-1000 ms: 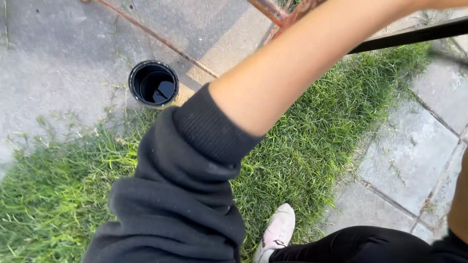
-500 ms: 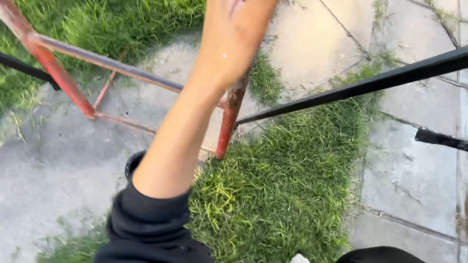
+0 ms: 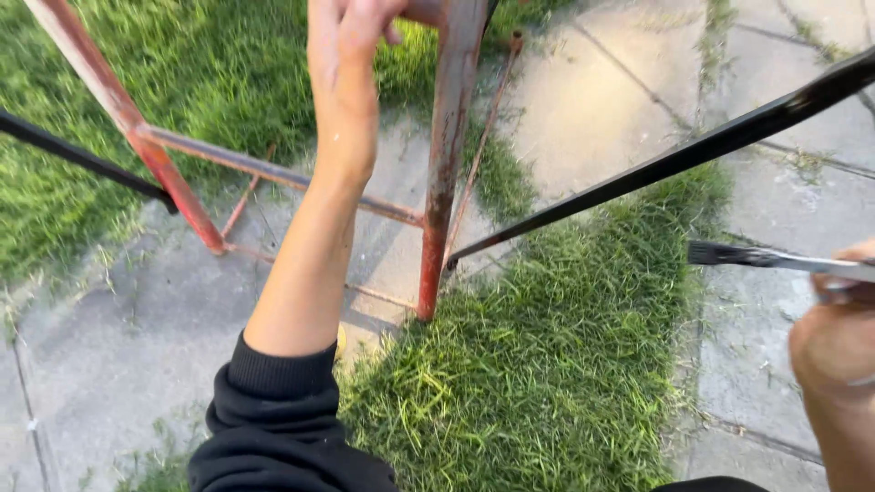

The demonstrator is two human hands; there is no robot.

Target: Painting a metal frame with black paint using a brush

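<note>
While the left hand [image 3: 351,46] closes loosely on the top of the rust-red, stiff, heavy-looking metal frame [image 3: 447,173] at twelve o'clock, best gripped by its upright leg, the right hand [image 3: 834,342] at three o'clock pinches a light black-bristled paintbrush [image 3: 766,260].

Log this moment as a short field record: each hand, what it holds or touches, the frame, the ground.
left hand: raised at the top of the rusty red metal frame; contact cut off by the picture's edge
right hand: grips a paintbrush, black bristles pointing left
black bar: glossy, slants from the frame's leg up to the right
sleeve: black, pushed up the left forearm
ground: paving slabs with patches of grass
</note>
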